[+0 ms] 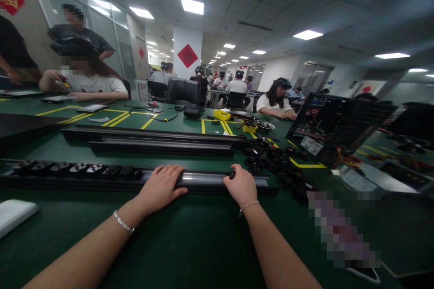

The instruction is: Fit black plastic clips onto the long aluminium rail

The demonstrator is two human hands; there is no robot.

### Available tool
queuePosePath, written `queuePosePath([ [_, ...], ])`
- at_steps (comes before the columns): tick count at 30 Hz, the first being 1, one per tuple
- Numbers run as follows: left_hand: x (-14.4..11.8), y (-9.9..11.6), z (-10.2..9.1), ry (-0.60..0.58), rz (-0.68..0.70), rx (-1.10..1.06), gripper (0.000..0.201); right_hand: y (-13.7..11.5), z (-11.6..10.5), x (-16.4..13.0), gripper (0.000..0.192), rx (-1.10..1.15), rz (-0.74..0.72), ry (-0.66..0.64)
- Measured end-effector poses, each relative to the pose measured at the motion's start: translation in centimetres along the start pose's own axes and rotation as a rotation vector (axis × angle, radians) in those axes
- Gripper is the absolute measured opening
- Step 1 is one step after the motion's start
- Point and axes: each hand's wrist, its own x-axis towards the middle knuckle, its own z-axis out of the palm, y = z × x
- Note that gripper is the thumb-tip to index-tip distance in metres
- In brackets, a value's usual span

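Observation:
A long black channel rail (200, 179) lies across the table in front of me. Several black block-shaped modules (78, 169) sit in a row in its left part, some with pale tops. My left hand (164, 186) rests on the rail just right of that row, its fingers stretched out and its thumb apart. Near the rail's right end, my right hand (242, 185) pinches a small dark part (232, 174) over the channel. The fingers hide most of this part. A heap of loose black parts (276, 160) lies beyond the rail's right end.
Two more black rails (162, 146) lie behind. At right stand an open computer case (334, 126) and a metal box (356, 180). A white device (15, 216) is at the left edge. Yellow trays (222, 115) and cables lie farther back; co-workers sit across the table.

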Motion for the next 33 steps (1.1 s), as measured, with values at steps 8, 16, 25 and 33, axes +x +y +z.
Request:
queuePosePath([
  [8,0.0,0.0,-0.1,0.002,0.005,-0.017,0.059,0.5,-0.2,0.2,0.037,0.028,0.038,-0.012],
  [16,0.0,-0.1,0.1,-0.005,0.002,-0.021,0.059,0.7,-0.1,0.3,0.038,0.082,0.043,-0.012],
  [25,0.0,-0.1,0.1,0.011,0.003,-0.013,0.058,1.6,-0.3,0.5,0.040,0.024,0.037,0.010],
  [33,0.0,-0.1,0.1,0.010,0.006,-0.011,0.059,1.7,-0.6,0.7,0.044,0.011,0.042,-0.011],
])
